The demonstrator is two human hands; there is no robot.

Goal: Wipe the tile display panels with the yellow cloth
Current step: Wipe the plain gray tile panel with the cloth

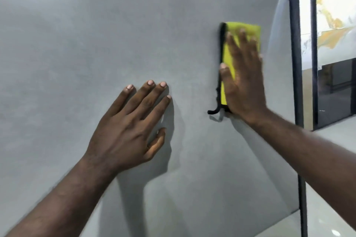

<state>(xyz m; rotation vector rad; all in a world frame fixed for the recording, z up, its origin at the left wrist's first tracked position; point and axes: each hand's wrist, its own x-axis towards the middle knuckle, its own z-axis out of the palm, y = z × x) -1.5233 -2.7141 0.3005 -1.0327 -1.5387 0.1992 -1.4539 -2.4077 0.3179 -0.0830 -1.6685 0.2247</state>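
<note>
A large matte grey tile panel [96, 34] fills most of the view. My right hand [244, 82] presses a folded yellow cloth [229, 59] flat against the panel at the right, fingers straight and spread. The cloth has a black edge, and a loose black thread hangs from its lower left corner. My left hand [133, 125] rests flat on the panel to the left and lower, fingers straight and apart. The two hands do not touch.
A dark metal frame post [295, 63] runs down the panel's right edge. Beyond it stand other display panels, one white with orange and yellow veining [335, 34]. Pale glossy floor [331, 208] shows at the lower right.
</note>
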